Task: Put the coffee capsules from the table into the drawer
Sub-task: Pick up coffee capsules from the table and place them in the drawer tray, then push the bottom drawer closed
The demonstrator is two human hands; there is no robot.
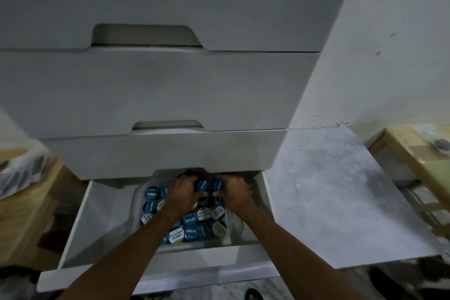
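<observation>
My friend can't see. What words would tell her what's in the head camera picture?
The left hand and right hand each grip blue-lidded capsules over a clear tray packed with more, inside an open white drawer. The upper drawers are shut.

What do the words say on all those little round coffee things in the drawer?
Blue capsules: one white word on each lid, too blurred to read.
Pale capsules: small dark print on the lids, too blurred to read.
No other writing shows anywhere.
</observation>
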